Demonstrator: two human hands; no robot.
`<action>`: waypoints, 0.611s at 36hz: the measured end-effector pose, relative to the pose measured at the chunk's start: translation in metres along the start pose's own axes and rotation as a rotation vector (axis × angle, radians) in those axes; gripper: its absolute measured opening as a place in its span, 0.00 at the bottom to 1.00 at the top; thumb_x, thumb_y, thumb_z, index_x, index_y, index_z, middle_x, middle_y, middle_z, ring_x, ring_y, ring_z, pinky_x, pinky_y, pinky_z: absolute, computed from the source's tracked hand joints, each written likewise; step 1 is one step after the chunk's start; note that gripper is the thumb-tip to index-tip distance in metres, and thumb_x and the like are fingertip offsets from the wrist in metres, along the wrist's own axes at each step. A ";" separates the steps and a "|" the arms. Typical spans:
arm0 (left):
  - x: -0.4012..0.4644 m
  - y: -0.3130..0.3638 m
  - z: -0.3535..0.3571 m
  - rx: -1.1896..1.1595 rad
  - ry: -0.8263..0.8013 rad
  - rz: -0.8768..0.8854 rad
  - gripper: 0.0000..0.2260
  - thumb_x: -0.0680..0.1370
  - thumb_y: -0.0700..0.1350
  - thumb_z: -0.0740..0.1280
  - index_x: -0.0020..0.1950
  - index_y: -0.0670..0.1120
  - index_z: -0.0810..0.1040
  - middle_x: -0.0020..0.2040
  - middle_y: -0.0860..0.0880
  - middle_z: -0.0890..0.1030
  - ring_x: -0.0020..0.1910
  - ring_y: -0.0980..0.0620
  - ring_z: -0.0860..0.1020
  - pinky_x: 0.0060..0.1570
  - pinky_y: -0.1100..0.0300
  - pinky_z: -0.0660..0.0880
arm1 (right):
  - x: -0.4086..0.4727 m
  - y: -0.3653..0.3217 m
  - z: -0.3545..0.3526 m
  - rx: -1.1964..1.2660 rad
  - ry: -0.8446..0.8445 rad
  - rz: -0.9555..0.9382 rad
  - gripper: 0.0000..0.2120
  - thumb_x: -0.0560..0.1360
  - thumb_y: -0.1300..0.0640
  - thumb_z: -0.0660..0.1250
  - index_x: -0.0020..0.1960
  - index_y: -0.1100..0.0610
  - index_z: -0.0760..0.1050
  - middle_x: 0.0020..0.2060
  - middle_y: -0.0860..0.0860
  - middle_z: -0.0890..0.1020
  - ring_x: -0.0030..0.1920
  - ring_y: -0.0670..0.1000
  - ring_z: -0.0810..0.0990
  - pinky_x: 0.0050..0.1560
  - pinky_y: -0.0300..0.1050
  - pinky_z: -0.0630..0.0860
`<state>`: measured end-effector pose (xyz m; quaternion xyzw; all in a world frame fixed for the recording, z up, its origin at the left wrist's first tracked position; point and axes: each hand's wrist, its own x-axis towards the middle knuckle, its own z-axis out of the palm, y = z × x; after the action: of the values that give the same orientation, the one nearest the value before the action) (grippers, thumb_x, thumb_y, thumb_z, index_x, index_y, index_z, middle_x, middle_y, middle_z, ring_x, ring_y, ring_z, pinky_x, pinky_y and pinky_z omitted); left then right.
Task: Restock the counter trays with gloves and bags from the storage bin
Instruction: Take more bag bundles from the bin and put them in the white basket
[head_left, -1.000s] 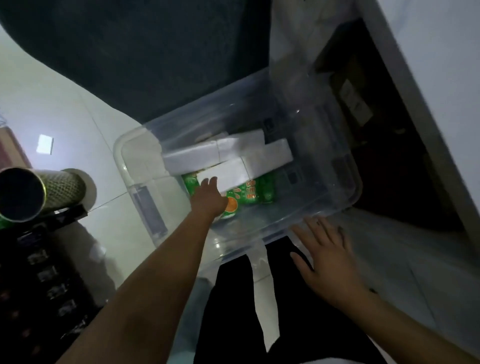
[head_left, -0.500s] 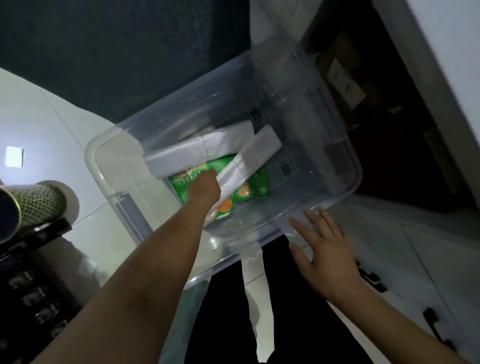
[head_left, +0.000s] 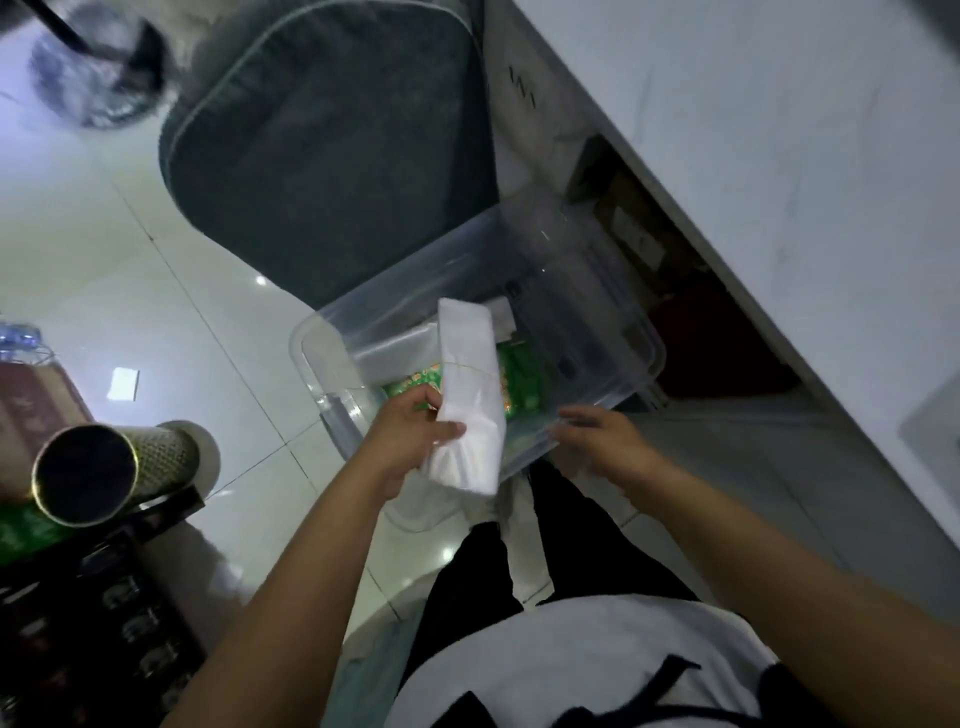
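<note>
- A dim room with a glossy white tiled floor (head_left: 171, 332); a grey cushion (head_left: 332, 150) lies at upper centre.
- A clear plastic storage bin (head_left: 597, 291) sits mid-frame on the floor, holding a green printed packet (head_left: 522, 382) and another white bundle (head_left: 395, 353).
- The left hand (head_left: 410, 441) grips a white bundle of bags (head_left: 470, 395) at its lower end, raised above the bin's near edge.
- The right hand (head_left: 608, 441) hovers just right of it, fingers relaxed, holding nothing.
- A mesh cylinder (head_left: 117, 467) lies at lower left.

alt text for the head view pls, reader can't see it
Left hand lifts a white packet out of a clear bin on the floor; the open right hand is at the bin's near edge. Green packets remain inside.
</note>
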<state>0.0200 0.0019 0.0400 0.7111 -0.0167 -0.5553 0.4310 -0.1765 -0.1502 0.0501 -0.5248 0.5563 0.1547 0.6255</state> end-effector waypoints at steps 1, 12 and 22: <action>-0.017 0.005 0.000 -0.052 -0.020 0.034 0.13 0.69 0.33 0.75 0.41 0.47 0.73 0.42 0.48 0.84 0.40 0.48 0.81 0.33 0.60 0.73 | -0.008 -0.008 0.001 0.144 -0.077 0.068 0.21 0.70 0.47 0.75 0.61 0.50 0.77 0.62 0.51 0.79 0.57 0.51 0.79 0.49 0.49 0.75; -0.099 0.003 0.002 -0.112 -0.258 0.265 0.10 0.69 0.34 0.76 0.41 0.43 0.77 0.42 0.45 0.82 0.40 0.51 0.80 0.36 0.66 0.75 | -0.063 -0.039 -0.001 0.656 -0.355 -0.133 0.18 0.70 0.58 0.71 0.60 0.58 0.79 0.53 0.55 0.84 0.49 0.54 0.83 0.53 0.54 0.78; -0.077 -0.037 0.006 -0.042 -0.418 0.153 0.08 0.72 0.34 0.75 0.48 0.41 0.79 0.47 0.45 0.83 0.46 0.49 0.80 0.44 0.61 0.77 | -0.076 -0.003 0.018 0.635 -0.023 -0.274 0.18 0.63 0.68 0.73 0.52 0.58 0.82 0.49 0.58 0.86 0.44 0.56 0.85 0.43 0.56 0.82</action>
<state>-0.0311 0.0602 0.0766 0.5680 -0.1482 -0.6566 0.4736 -0.1902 -0.1071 0.1140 -0.3718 0.4941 -0.1056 0.7788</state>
